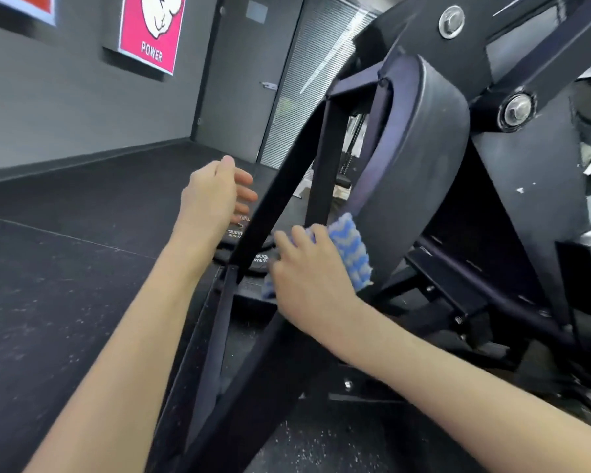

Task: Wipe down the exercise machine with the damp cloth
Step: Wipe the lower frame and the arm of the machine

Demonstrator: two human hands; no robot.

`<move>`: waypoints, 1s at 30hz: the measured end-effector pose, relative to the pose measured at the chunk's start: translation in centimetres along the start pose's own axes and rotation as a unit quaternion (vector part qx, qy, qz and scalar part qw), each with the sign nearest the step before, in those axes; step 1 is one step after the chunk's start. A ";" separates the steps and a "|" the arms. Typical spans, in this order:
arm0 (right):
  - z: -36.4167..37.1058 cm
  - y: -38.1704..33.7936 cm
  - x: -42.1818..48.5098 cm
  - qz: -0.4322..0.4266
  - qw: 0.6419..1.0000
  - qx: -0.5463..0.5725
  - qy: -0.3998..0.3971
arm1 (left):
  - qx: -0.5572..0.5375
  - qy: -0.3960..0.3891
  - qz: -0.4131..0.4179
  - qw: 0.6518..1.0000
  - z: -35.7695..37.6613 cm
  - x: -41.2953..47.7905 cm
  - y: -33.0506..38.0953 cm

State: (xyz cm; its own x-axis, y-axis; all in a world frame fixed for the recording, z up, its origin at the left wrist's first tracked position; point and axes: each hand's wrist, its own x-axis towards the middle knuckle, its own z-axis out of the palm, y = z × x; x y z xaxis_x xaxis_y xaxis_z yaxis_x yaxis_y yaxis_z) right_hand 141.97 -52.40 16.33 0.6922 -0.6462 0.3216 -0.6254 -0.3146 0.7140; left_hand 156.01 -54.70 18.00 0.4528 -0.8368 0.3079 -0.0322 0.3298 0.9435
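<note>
Head view, one frame. I note the exercise machine (423, 158) fills the right and centre of the view: black steel frame, a large dark curved pad, two bolted pivots on the upper right.

A diagonal frame bar (273, 196) has its long axis running from lower left, near the floor, up and to the right toward the top of the pad. A second upright bar (325, 165) stands just right of it, nearly vertical; the two meet at the top in a narrow inverted V.

The cloth (350, 250), blue and white with a ribbed weave, sits low in the frame centre, at the lower edge of the curved pad and touching it. Its long axis runs roughly upper left to lower right; a small corner of it shows below the hand at the left.

The right hand (307, 278) grips the cloth, fingers curled over its near side, knuckles toward the camera.

The left hand (215, 196) hovers just left of the diagonal bar, fingers straight and slightly apart, holding nothing. I cannot tell whether the fingertips touch the bar.

A weight plate (244, 247) lies flat on the dark floor (65, 250) behind the bars. A pink poster (152, 29) reading POWER hangs on the grey wall; a grey door (249, 80) stands beyond.
</note>
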 end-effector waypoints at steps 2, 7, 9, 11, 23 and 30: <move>0.4 0.9 0.2 0.036 0.994 0.033 0.101 | -0.010 0.027 0.025 0.999 -0.8 0.0 0.4; 0.7 1.0 -0.1 0.116 0.973 -0.014 0.198 | 0.005 -0.001 0.019 1.000 -1.6 -0.1 -0.3; 2.8 -2.7 -0.8 0.081 0.987 -0.003 0.138 | 0.039 -0.031 0.009 0.999 -1.4 -0.4 -1.2; 4.3 -7.0 -1.8 0.018 0.998 0.041 0.040 | 0.058 -0.046 -0.001 0.997 -1.5 -0.7 -2.1; 13.3 -25.5 -6.6 -0.186 0.946 0.062 -0.258 | 0.169 -0.182 -0.046 0.968 -1.3 -2.9 -6.2; 16.9 -30.0 -10.7 -0.326 0.924 0.093 -0.175 | 0.161 -0.260 -0.040 0.951 0.6 -4.6 -6.5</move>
State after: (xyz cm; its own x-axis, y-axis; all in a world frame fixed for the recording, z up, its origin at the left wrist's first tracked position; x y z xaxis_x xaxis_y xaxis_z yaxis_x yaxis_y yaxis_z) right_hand 147.25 -47.83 -19.04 0.8052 -0.4526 -0.3830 -0.1910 -0.8095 0.5552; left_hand 153.64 -53.24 10.50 -0.0350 -0.9842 0.1734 -0.3258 0.1752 0.9291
